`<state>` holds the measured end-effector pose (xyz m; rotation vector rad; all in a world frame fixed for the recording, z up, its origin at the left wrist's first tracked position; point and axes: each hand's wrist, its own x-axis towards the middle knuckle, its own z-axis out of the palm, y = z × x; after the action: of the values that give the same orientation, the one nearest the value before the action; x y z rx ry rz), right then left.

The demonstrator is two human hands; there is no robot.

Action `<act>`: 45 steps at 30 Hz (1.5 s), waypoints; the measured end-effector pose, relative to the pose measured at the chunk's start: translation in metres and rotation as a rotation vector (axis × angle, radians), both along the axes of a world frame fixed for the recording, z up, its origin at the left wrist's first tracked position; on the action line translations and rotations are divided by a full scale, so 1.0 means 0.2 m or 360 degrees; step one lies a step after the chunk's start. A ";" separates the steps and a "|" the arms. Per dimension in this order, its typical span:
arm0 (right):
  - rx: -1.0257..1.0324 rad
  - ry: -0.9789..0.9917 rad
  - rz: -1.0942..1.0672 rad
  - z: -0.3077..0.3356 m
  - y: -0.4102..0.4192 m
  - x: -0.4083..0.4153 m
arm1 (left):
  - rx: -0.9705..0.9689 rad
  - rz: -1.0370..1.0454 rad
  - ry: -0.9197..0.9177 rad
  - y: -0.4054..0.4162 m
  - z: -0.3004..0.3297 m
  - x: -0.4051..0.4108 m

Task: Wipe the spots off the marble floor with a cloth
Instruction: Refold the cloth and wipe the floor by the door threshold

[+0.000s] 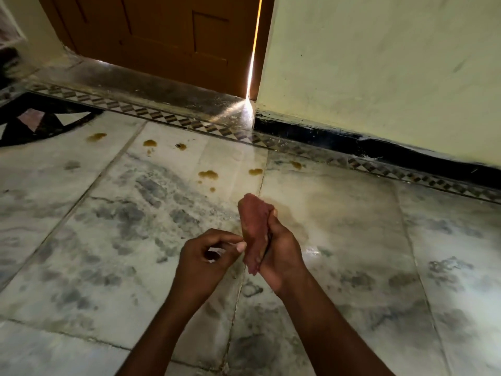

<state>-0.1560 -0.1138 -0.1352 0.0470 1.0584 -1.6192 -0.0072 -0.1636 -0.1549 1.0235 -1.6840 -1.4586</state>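
Note:
A folded reddish-brown cloth [253, 229] is held upright above the marble floor [122, 240] by my right hand [282, 251], which is shut around its lower half. My left hand [208, 253] is beside it, thumb and fingertips pinching the cloth's left edge. Several yellow-brown spots lie on the floor beyond the hands: one [208, 175] straight ahead, one [255, 171] to its right, others farther off [150, 143], [96, 137], and one near the patterned border [296, 164]. A faint wet smear [287, 210] shows just right of the cloth.
A brown wooden door [162, 44] stands ahead, with light through a gap on its right side. A pale yellow wall [379, 77] with a black skirting runs along the right. A patterned tile border [189, 123] and a dark floor inlay [40, 120] lie at the far left.

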 end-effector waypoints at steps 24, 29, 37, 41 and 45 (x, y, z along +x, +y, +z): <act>-0.0226 0.0345 0.0130 -0.03 -0.07 -0.05 | -0.0947 -0.0245 -0.0281 -0.38 0.30 -0.14; -0.0107 0.0822 0.0295 -0.01 -0.07 -0.04 | -0.1068 -0.0512 -0.0369 -0.58 0.42 -0.16; -0.0033 0.0739 0.0283 0.04 -0.09 -0.04 | -0.0750 -0.0550 -0.0395 -0.78 0.22 -0.27; 0.0152 0.0907 0.0241 0.00 -0.12 -0.03 | -0.0491 -0.0317 -0.0559 -0.73 0.00 -0.18; 0.0212 0.0573 0.0208 0.04 -0.10 -0.02 | -0.0126 -0.0246 -0.0691 -0.59 -0.11 -0.06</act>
<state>-0.1608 -0.1332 -0.1265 -0.2284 1.4143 -1.4682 -0.0201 -0.2812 -0.1771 1.2555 -2.1502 -1.3142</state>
